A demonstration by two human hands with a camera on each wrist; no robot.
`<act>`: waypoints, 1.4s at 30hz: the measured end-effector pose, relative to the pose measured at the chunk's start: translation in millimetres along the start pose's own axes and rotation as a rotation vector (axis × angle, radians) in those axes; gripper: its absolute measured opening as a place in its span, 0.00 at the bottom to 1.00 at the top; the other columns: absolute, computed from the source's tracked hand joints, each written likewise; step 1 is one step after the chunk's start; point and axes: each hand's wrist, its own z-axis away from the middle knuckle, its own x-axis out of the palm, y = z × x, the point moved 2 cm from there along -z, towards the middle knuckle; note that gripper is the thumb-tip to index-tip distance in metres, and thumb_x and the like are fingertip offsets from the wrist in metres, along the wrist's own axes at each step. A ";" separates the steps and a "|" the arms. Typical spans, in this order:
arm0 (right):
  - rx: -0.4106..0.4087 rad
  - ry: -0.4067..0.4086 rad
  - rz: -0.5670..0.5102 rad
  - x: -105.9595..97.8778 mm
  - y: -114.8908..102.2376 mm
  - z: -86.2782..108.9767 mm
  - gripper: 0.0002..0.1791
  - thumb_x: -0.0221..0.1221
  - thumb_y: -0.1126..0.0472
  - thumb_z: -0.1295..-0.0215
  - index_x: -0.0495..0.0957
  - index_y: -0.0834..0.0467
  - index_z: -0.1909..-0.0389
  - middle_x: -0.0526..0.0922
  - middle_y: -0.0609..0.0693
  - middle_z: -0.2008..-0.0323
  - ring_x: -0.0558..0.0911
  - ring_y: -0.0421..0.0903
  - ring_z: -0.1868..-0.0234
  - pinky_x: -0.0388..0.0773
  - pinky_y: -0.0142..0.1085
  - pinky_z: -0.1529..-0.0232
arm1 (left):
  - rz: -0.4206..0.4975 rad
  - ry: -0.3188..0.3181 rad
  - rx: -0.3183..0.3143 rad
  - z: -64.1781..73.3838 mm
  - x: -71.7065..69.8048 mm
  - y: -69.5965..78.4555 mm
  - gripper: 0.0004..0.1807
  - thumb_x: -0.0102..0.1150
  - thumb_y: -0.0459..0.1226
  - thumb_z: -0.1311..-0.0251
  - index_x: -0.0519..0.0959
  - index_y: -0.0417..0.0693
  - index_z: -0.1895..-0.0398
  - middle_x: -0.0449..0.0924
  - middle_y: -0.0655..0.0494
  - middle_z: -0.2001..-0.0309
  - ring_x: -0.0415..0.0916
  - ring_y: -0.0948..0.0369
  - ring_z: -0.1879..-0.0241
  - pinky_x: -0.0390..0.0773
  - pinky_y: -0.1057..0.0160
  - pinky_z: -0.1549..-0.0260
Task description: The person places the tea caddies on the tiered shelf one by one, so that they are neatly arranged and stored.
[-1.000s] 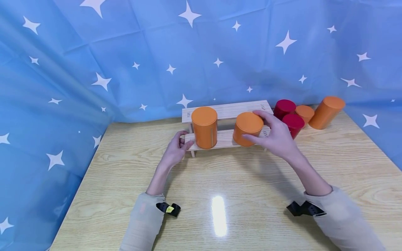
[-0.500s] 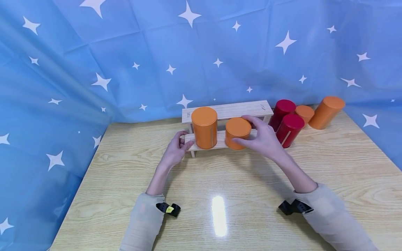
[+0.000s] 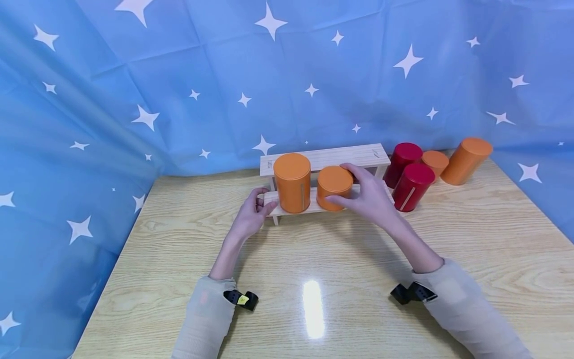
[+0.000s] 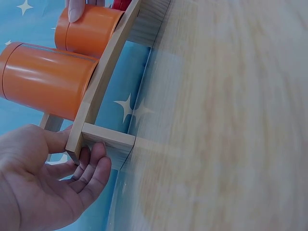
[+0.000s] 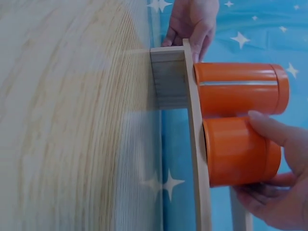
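Note:
A two-step wooden rack stands near the back of the table. On its lower step, toward the left, a tall orange canister stands upright. Just right of it is a shorter orange canister, gripped from its right side by my right hand, thumb in front and fingers behind. In the right wrist view the short canister's base is at the step. My left hand pinches the lower step's left end; in the left wrist view the thumb lies over the board and the fingers curl below it.
Two dark red canisters stand at the rack's right end. Beyond them are a short orange canister and a tall orange one. A blue star-patterned curtain hangs behind the table.
My right hand has moved left with the short orange canister, bringing it down along the lower step toward the tall one. The left hand has stayed on the rack's end.

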 end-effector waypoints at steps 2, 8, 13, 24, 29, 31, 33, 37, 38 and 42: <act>0.008 -0.008 -0.002 0.7 0.4 -1.1 0.43 0.76 0.50 0.45 0.69 0.61 0.32 0.77 0.59 0.42 0.77 0.58 0.44 0.76 0.59 0.43 | 0.008 -0.002 -0.003 0.0 0.1 -0.1 0.26 0.58 0.35 0.28 0.65 0.41 0.31 0.65 0.53 0.64 0.68 0.61 0.67 0.85 0.55 0.55; 0.027 -0.027 0.018 0.2 0.8 -2.0 0.45 0.75 0.50 0.44 0.66 0.61 0.29 0.75 0.61 0.40 0.76 0.59 0.42 0.76 0.59 0.42 | 0.013 -0.006 -0.002 0.7 0.1 1.3 0.26 0.58 0.35 0.28 0.64 0.41 0.30 0.65 0.53 0.64 0.67 0.61 0.67 0.85 0.55 0.54; 0.038 -0.040 0.026 -0.1 -0.2 -1.1 0.49 0.75 0.49 0.44 0.63 0.62 0.27 0.72 0.62 0.36 0.75 0.60 0.41 0.74 0.59 0.40 | 0.010 -0.009 0.002 0.8 -0.3 1.2 0.27 0.59 0.35 0.28 0.64 0.41 0.30 0.64 0.53 0.65 0.66 0.61 0.68 0.85 0.55 0.55; 0.079 -0.011 -0.059 -15.3 -4.0 3.5 0.49 0.71 0.43 0.40 0.60 0.61 0.25 0.74 0.58 0.38 0.75 0.58 0.40 0.73 0.58 0.38 | -0.018 -0.005 0.003 0.0 -0.8 0.4 0.27 0.59 0.36 0.28 0.65 0.41 0.31 0.62 0.53 0.63 0.65 0.60 0.66 0.84 0.57 0.54; 0.070 0.035 -0.064 -27.5 -5.3 6.1 0.44 0.69 0.46 0.37 0.63 0.61 0.26 0.74 0.61 0.38 0.76 0.61 0.39 0.73 0.60 0.38 | -0.022 -0.003 0.006 0.3 -0.6 0.3 0.27 0.59 0.37 0.28 0.65 0.41 0.31 0.61 0.53 0.63 0.65 0.60 0.66 0.84 0.55 0.54; 0.059 0.059 -0.060 -32.0 -4.9 7.1 0.43 0.69 0.48 0.37 0.64 0.61 0.27 0.74 0.61 0.38 0.76 0.61 0.40 0.72 0.60 0.38 | -0.016 -0.004 0.007 -0.2 -0.7 -0.3 0.27 0.59 0.37 0.28 0.65 0.41 0.31 0.61 0.53 0.63 0.65 0.60 0.66 0.84 0.55 0.53; 0.046 0.083 -0.057 -36.4 -4.1 8.0 0.41 0.69 0.50 0.36 0.65 0.61 0.28 0.75 0.61 0.39 0.77 0.60 0.40 0.72 0.60 0.38 | -0.011 -0.005 0.006 -0.5 -0.5 -0.7 0.27 0.59 0.37 0.28 0.65 0.40 0.31 0.61 0.53 0.63 0.65 0.60 0.66 0.84 0.56 0.52; 0.037 0.116 -0.064 -44.7 -0.9 10.2 0.39 0.69 0.52 0.37 0.67 0.60 0.29 0.76 0.60 0.40 0.76 0.59 0.40 0.72 0.59 0.40 | -0.005 -0.005 0.005 -0.6 -0.6 -1.0 0.27 0.59 0.37 0.28 0.65 0.40 0.31 0.61 0.53 0.63 0.65 0.60 0.66 0.84 0.56 0.52; 0.040 0.120 -0.066 -46.8 0.3 11.0 0.39 0.69 0.52 0.36 0.67 0.60 0.28 0.76 0.60 0.40 0.76 0.60 0.39 0.72 0.59 0.40 | -0.002 -0.007 0.005 -0.5 -0.6 -0.9 0.27 0.59 0.37 0.28 0.65 0.40 0.31 0.61 0.53 0.63 0.65 0.60 0.66 0.84 0.56 0.52; 0.043 0.131 -0.070 -54.7 4.7 14.7 0.38 0.69 0.53 0.37 0.67 0.58 0.28 0.76 0.59 0.40 0.75 0.59 0.39 0.73 0.45 0.37 | -0.004 -0.009 0.006 0.2 -0.6 -0.1 0.27 0.59 0.37 0.28 0.64 0.41 0.31 0.62 0.53 0.63 0.65 0.60 0.66 0.83 0.56 0.56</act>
